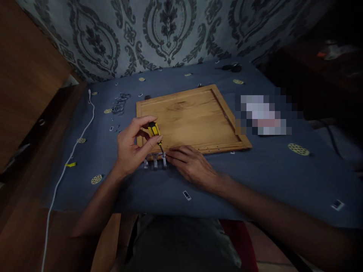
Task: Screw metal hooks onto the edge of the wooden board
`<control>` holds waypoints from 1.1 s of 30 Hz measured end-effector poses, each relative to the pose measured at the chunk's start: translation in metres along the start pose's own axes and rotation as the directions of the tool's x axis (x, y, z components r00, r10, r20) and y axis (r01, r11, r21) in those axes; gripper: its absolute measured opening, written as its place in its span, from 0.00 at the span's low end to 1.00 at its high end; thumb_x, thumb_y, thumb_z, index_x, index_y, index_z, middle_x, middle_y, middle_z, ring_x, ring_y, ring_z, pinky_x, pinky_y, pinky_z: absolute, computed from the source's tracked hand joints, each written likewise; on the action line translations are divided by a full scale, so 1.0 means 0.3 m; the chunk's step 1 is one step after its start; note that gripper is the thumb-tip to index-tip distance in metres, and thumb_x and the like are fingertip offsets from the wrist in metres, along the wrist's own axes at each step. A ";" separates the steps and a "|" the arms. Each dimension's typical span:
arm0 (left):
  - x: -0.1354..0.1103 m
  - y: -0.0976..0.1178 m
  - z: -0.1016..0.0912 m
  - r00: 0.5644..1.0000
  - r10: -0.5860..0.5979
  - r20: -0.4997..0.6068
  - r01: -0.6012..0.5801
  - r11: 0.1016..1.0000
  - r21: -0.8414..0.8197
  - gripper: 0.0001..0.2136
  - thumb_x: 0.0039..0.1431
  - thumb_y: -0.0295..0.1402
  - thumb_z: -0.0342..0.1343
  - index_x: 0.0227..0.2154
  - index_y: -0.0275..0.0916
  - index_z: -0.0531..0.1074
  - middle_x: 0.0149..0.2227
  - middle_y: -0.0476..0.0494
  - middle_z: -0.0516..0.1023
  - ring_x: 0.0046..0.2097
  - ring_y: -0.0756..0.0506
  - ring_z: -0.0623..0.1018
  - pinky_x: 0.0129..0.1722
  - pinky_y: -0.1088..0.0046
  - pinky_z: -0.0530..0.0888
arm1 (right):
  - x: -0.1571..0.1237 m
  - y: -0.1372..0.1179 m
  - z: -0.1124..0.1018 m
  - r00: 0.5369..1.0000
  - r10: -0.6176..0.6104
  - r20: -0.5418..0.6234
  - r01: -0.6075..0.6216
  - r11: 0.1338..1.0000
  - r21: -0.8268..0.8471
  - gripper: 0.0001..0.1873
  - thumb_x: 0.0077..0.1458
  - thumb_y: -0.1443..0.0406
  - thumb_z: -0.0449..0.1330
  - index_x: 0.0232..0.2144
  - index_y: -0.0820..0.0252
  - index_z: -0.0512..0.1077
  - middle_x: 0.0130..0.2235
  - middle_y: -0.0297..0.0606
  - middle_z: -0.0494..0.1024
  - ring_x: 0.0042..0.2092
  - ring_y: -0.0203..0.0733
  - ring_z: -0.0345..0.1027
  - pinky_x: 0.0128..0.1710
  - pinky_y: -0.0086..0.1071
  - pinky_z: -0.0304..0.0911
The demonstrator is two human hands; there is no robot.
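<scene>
My left hand (136,145) is closed around the yellow and black handle of a screwdriver (154,130), which points down and slightly right. Its tip meets the rightmost of a few metal hooks (164,160) along the near edge of a framed wooden board (190,121). Close beside that hook, my right hand (193,164) rests with its fingertips bunched at the board's edge. Whether those fingertips pinch something small is hidden. The board lies flat on the blue patterned cloth.
More metal hooks (120,104) and small screws (117,129) lie at the left. A white cable (82,136) runs down the left side of the cloth (255,189). A dark-handled tool (232,67) lies at the back right, and a blurred-out object (262,115) sits right of the board.
</scene>
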State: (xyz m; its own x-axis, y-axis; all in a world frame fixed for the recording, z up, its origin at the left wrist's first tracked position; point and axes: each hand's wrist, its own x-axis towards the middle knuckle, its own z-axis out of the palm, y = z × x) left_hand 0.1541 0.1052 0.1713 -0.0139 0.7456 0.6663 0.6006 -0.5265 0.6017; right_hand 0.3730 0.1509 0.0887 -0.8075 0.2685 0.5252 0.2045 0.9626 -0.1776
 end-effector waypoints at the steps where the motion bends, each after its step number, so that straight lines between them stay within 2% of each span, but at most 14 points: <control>1: 0.000 0.001 0.000 1.000 -0.002 -0.002 0.002 1.000 0.005 0.15 0.64 0.36 0.65 0.52 0.43 0.76 0.43 0.44 0.81 0.41 0.48 0.82 0.39 0.75 0.82 | 0.000 0.000 0.000 1.000 0.004 0.010 -0.004 1.000 0.003 0.17 0.66 0.75 0.57 0.52 0.63 0.79 0.51 0.46 0.84 0.54 0.50 0.74 0.52 0.45 0.72; 6: 0.000 0.009 -0.002 1.000 -0.017 0.017 0.017 1.000 0.000 0.14 0.66 0.35 0.63 0.52 0.42 0.76 0.44 0.43 0.82 0.41 0.47 0.83 0.41 0.73 0.82 | 0.002 0.001 -0.004 1.000 -0.008 0.014 0.009 1.000 -0.015 0.17 0.66 0.74 0.56 0.52 0.62 0.79 0.51 0.45 0.84 0.53 0.49 0.75 0.52 0.45 0.73; 16: 0.005 0.017 -0.004 0.998 0.032 0.061 -0.030 0.999 -0.033 0.14 0.68 0.35 0.61 0.55 0.42 0.75 0.45 0.42 0.82 0.42 0.47 0.83 0.41 0.73 0.81 | 0.004 -0.002 -0.002 1.000 -0.012 -0.019 0.011 0.999 -0.032 0.16 0.67 0.74 0.56 0.51 0.62 0.80 0.50 0.44 0.85 0.54 0.49 0.75 0.52 0.44 0.73; 23: 0.016 0.015 -0.002 0.995 0.095 0.021 -0.095 0.995 -0.015 0.13 0.63 0.33 0.66 0.50 0.43 0.78 0.40 0.47 0.79 0.40 0.50 0.79 0.37 0.78 0.78 | 0.001 -0.001 -0.003 1.000 -0.002 0.002 0.002 0.999 -0.033 0.16 0.67 0.73 0.56 0.52 0.62 0.80 0.51 0.45 0.85 0.54 0.49 0.75 0.52 0.45 0.73; 28: 0.005 0.005 0.002 0.997 0.076 -0.007 -0.076 0.997 -0.006 0.16 0.64 0.34 0.65 0.54 0.43 0.76 0.45 0.45 0.81 0.42 0.49 0.81 0.40 0.77 0.80 | 0.002 -0.003 -0.005 1.000 0.010 0.014 -0.009 1.000 -0.025 0.16 0.67 0.73 0.57 0.52 0.63 0.80 0.51 0.45 0.85 0.54 0.49 0.75 0.53 0.45 0.73; 33: -0.004 -0.004 0.004 0.999 0.052 -0.018 -0.053 0.997 -0.057 0.18 0.64 0.32 0.66 0.55 0.46 0.75 0.45 0.46 0.79 0.44 0.48 0.81 0.39 0.77 0.81 | 0.003 -0.003 -0.003 1.000 0.015 0.023 -0.014 0.999 -0.033 0.17 0.67 0.73 0.55 0.51 0.60 0.80 0.51 0.44 0.85 0.54 0.49 0.75 0.52 0.45 0.73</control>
State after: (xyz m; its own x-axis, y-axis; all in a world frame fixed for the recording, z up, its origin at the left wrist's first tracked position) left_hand 0.1542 0.1054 0.1692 0.0029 0.7099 0.7042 0.5540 -0.5874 0.5899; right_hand 0.3725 0.1503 0.0901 -0.8170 0.2815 0.5032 0.2339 0.9595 -0.1570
